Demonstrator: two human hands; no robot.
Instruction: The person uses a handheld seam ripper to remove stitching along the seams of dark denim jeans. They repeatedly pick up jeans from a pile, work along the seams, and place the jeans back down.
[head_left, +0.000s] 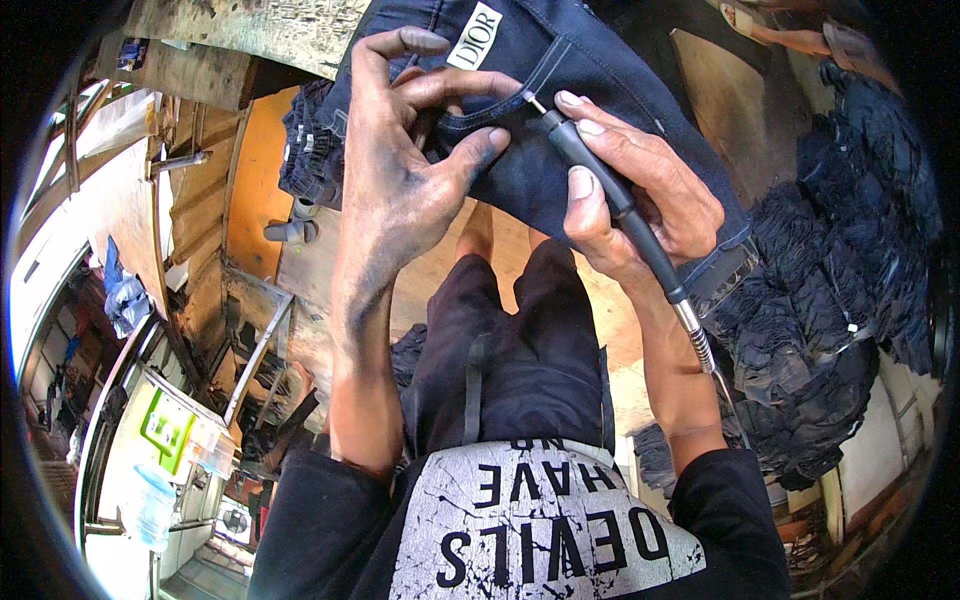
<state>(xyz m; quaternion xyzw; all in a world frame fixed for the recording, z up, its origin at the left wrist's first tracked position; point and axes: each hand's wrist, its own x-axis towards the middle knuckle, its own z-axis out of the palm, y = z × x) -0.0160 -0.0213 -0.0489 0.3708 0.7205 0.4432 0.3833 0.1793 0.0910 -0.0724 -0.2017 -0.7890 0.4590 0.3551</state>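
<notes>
A pair of dark blue jeans (560, 150) with a white label patch lies spread in front of me, pocket side up. My left hand (405, 160), stained dark with dye, pinches the pocket edge of the jeans, thumb and fingers closed on the fabric. My right hand (640, 195) grips a black pen-shaped rotary tool (600, 180) like a pencil. Its metal tip touches the stitched pocket corner just right of my left fingers. A flexible metal shaft (700, 345) runs from the tool down past my right wrist.
A tall heap of dark blue jeans (840, 300) sits to my right. More folded denim (310, 140) lies left of the garment. A wooden bench (300, 260) is below, and shelves with a plastic bottle (150, 505) are at lower left.
</notes>
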